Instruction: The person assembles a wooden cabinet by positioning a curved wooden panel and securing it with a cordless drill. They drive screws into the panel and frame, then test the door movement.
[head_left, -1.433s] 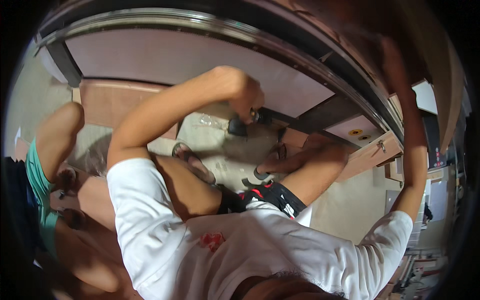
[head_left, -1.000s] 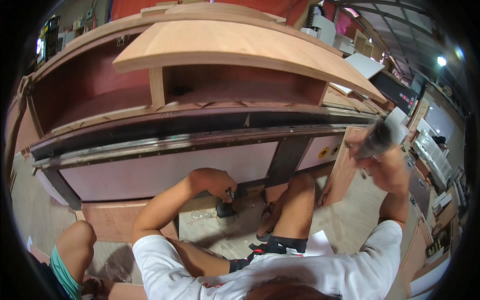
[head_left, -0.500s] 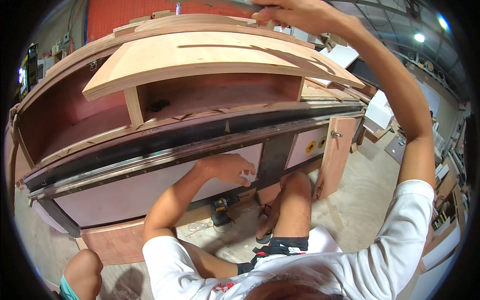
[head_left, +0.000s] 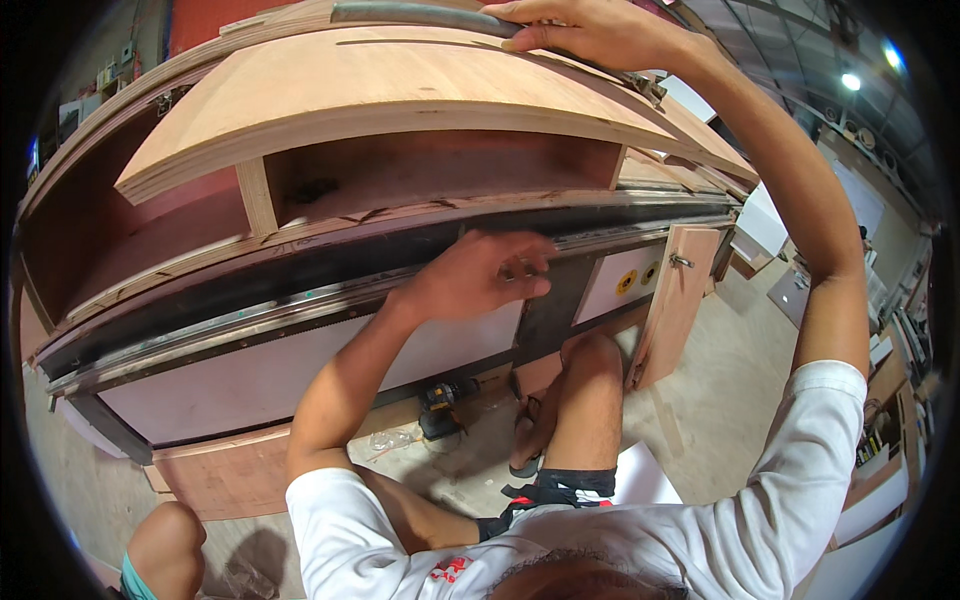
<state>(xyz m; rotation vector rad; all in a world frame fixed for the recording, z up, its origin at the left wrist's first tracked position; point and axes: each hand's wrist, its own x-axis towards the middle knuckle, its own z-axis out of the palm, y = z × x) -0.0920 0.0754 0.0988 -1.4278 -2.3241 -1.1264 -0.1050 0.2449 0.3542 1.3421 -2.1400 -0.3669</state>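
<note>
My right hand point(head_left: 560, 32) is raised over the far side of the cabinet, its fingers closed around a hammer point(head_left: 420, 13). The hammer's grey grip points left, and its metal head shows partly beyond my wrist. My left hand point(head_left: 485, 275), blurred, hovers in front of the dark rail point(head_left: 330, 265), with curled fingers; what lies in them, if anything, I cannot make out. A pale plywood panel point(head_left: 400, 75) rests on top of the open wooden cabinet point(head_left: 258, 200), tilted across its compartments.
A drill point(head_left: 440, 410) stands on the floor by the cabinet's base. A hinged wooden door point(head_left: 675, 305) stands out at the right, near my knee. Another person's knee point(head_left: 165, 545) is at the lower left. A laptop point(head_left: 790, 295) and boards lie at the right.
My left hand has risen from the white panel to the dark rail. My right hand has come lower and nearer, bringing the hammer's grip into view. The whole view has shifted slightly.
</note>
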